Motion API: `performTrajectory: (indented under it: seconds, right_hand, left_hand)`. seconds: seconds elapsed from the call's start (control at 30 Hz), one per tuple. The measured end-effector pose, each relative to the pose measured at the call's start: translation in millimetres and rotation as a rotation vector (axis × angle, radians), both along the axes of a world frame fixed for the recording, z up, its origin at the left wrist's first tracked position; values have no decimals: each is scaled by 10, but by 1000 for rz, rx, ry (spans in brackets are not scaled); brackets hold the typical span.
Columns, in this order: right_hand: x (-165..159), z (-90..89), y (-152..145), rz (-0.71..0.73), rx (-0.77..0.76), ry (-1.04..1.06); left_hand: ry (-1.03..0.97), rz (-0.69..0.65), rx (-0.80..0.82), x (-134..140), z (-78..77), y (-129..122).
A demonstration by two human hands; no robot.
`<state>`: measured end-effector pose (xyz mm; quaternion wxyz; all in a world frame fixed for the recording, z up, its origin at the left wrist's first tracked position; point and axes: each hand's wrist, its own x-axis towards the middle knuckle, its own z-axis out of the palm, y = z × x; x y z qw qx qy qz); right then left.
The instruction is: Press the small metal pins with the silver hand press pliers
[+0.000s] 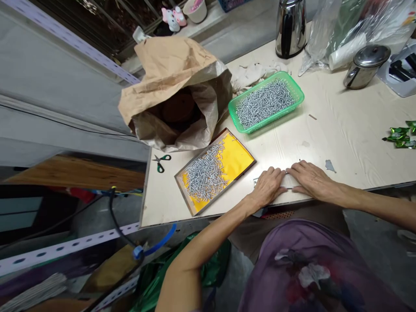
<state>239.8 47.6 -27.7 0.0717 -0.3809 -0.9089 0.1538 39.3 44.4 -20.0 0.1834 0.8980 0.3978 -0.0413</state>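
Holds a thin, flat, see-through-looking sheet, perhaps plastic (287, 181), between left hand (269, 184) and right hand (310, 178) by the near edge of the pale, wood-grained tabletop (344, 130), with fingers and thumbs drawn in narrow; cannot tell how firmly. Could crease or tear the sheet by pulling unevenly, or lose it over the near edge by loosening one side. Could also jolt the shallow, yellow-lined cardboard tray (238, 156) by swinging the left forearm (221, 229) outward, spilling loose, silvery metal pieces (204, 175) over such low walls. Beyond the tray, meets a wide-mouthed, crumpled brown paper bag (175, 65), crowding any reach from the far left. Finds, farther off, an oblong green plastic basket (276, 117) heaped with similar pieces; at left, dark-green-handled metal scissors (160, 166); near the right hand, a small grey scrap (329, 165); at far right, a lidded, shiny steel mug (361, 71), well out of the way.
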Motion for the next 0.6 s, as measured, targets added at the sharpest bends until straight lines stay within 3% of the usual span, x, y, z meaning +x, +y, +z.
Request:
performTrajectory:
  seconds: [0.2, 0.33, 0.5, 0.6]
  right_hand:
    - [-77, -68, 115, 49, 15, -12]
    - [-28, -19, 157, 31, 12, -21]
    - [150, 28, 347, 145, -57, -13]
    - [115, -6, 487, 120, 2, -53]
  left_hand:
    - [27, 125, 20, 70, -65, 43]
    - [-33, 160, 56, 64, -122, -5]
    - [-254, 214, 234, 98, -351, -378]
    - [-358, 187, 244, 203, -483, -620]
